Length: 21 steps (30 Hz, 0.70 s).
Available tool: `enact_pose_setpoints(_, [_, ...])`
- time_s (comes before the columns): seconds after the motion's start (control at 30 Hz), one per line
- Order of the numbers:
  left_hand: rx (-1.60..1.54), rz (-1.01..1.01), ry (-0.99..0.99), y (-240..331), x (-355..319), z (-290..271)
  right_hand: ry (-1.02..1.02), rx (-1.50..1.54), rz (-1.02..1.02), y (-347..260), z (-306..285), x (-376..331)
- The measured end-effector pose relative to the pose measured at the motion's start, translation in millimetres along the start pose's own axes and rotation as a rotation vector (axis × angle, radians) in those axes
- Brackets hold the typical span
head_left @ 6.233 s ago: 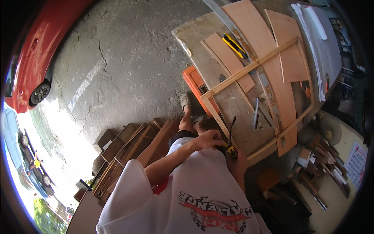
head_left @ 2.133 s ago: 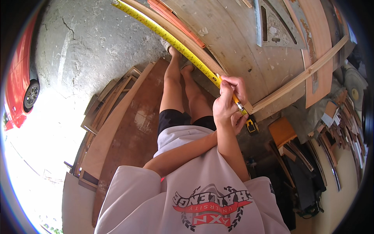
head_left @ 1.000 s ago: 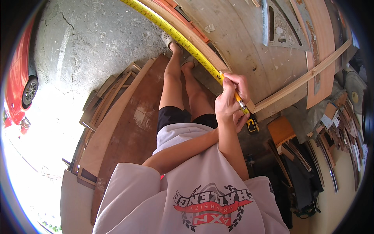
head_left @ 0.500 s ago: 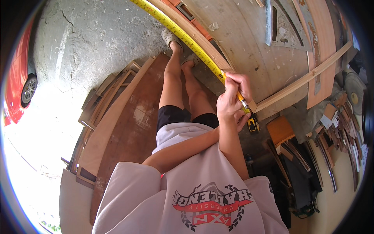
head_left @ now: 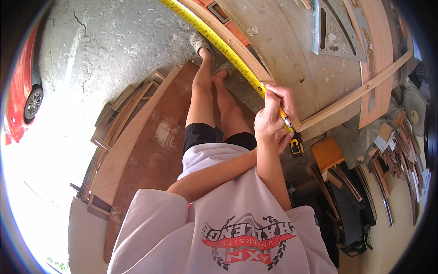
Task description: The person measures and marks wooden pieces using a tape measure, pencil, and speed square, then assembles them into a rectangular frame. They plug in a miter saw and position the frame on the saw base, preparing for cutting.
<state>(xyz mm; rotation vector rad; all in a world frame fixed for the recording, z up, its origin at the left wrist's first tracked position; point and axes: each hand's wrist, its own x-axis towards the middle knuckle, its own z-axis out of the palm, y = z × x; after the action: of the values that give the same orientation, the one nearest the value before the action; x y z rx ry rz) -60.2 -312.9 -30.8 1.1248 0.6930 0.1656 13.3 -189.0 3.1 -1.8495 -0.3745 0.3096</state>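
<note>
Right grip [head_left: 273,114] pinches pencil [head_left: 286,119] over yellow tape [head_left: 219,41].

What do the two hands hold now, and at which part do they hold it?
The right hand holds a pencil near its upper end, tip by the tape measure. The left hand is mostly hidden; its hold cannot be told.

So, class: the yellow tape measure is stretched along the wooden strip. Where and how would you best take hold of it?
Hold the tape measure at its case, the chunky yellow and black body hanging just past the strip's near end. Come from the near, open side below the workbench. The blade is thin and flat, offering little grip; pinch it down only as the right hand does.
</note>
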Motion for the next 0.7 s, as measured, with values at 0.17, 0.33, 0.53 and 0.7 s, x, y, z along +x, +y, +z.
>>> enact_pose_setpoints(0.17, [-0.003,0.000,-0.002,-2.5,1.7,2.4,0.013,-0.001,-0.012,0.7,-0.2,0.4])
enact_pose_setpoints(0.33, [-0.009,0.005,-0.006,-6.3,4.0,3.4,0.016,-0.011,-0.004,-0.1,1.2,-1.2])
enact_pose_setpoints(0.53, [0.005,0.011,-0.015,-7.9,6.6,-3.8,0.148,0.348,0.276,-9.3,-15.8,11.6])
enact_pose_setpoints(0.7, [0.104,-0.325,0.004,15.2,-3.9,-48.3,0.122,0.190,0.323,-36.6,-70.6,29.4])
